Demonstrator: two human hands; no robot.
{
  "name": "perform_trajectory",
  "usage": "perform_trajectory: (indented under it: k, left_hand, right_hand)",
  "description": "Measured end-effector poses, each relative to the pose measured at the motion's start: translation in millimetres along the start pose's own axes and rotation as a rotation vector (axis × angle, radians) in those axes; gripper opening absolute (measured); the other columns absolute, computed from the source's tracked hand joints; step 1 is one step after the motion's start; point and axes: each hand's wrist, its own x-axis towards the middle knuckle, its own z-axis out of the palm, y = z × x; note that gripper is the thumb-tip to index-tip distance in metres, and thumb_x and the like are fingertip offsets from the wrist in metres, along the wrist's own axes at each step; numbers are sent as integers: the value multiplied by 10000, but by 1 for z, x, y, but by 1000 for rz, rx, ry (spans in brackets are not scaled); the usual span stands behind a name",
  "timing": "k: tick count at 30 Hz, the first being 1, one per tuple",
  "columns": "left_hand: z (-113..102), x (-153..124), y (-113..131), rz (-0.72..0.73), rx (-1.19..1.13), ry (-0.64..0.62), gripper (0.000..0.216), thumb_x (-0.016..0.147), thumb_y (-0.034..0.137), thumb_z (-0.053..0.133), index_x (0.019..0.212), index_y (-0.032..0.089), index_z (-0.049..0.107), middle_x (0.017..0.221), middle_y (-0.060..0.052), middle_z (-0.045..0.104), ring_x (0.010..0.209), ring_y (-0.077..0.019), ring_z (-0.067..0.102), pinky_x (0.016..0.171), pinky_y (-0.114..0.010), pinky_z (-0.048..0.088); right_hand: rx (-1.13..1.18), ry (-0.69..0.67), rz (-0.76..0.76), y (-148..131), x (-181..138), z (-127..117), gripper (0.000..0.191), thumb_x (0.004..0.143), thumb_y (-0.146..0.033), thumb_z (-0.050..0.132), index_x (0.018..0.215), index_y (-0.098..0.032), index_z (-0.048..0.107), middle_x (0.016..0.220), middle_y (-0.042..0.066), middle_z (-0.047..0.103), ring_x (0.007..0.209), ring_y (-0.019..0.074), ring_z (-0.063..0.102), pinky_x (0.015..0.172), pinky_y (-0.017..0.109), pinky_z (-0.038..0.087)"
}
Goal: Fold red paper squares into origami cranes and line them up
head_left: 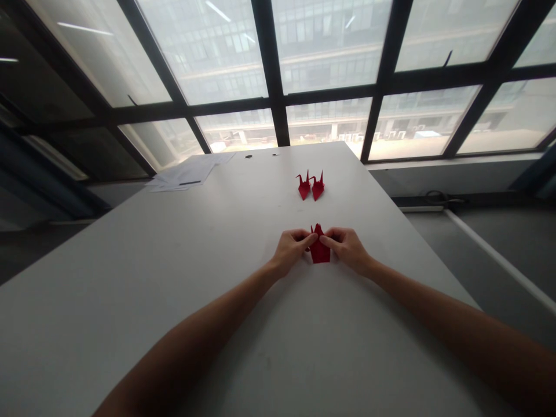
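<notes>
A partly folded piece of red origami paper (320,251) is held between my two hands just above or on the white table. Pointed tips stick up at its top, and its lower edge is straight. My left hand (294,248) pinches the left side with the thumb in front. On the other side, my right hand (346,248) pinches it too, its thumb near the middle of the paper. Both sets of fingertips are partly hidden behind the paper. Beyond my hands stand two red paper cranes, a left crane (304,189) and a right crane (318,189), side by side.
Loose white paper sheets (186,172) lie at the table's far left, with a dark pen (190,183) on them. A small dark round item (248,156) is near the far edge. The white table (208,243) reaches toward large windows (325,46).
</notes>
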Motion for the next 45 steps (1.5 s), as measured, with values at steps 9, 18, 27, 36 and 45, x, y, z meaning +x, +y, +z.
perform_trajectory:
  k: [9, 18, 27, 36, 45]
  left_hand:
    - [-1, 1, -1, 31, 16, -49, 367, 797, 489, 726, 812, 122, 737, 748, -41, 688, 643, -115, 560, 611, -236, 427]
    - [0, 0, -6, 34, 18, -35, 383, 777, 493, 747, 727, 117, 689, 660, -9, 617, 582, -93, 492, 535, -215, 355]
    - [1, 1, -5, 47, 15, -50, 343, 775, 458, 758, 831, 121, 720, 766, -44, 683, 656, -120, 566, 605, -236, 425]
    - [0, 0, -3, 67, 20, -40, 345, 798, 463, 736, 929, 144, 756, 860, -70, 732, 720, -146, 611, 660, -258, 470]
    - [-2, 0, -5, 66, 19, -27, 329, 808, 447, 730, 869, 126, 771, 806, -77, 730, 678, -135, 581, 636, -251, 456]
  right_hand:
    - [40, 13, 16, -1, 1, 1, 281, 762, -419, 728, 705, -150, 672, 646, 12, 623, 579, 127, 502, 533, 261, 387]
    - [-1, 11, -3, 0, 1, -1, 259, 799, -397, 686, 737, -146, 676, 672, 15, 627, 601, 130, 509, 548, 262, 396]
    - [-2, -31, -6, 1, 0, 0, 269, 798, -401, 692, 717, -146, 669, 657, 17, 621, 595, 133, 506, 540, 264, 389]
    - [-27, 20, -8, 2, 1, 0, 259, 800, -399, 682, 719, -153, 673, 652, 15, 626, 593, 137, 512, 538, 267, 395]
    - [-47, -21, -8, -1, 2, -1, 253, 795, -386, 676, 707, -149, 678, 655, 16, 638, 594, 134, 515, 548, 266, 398]
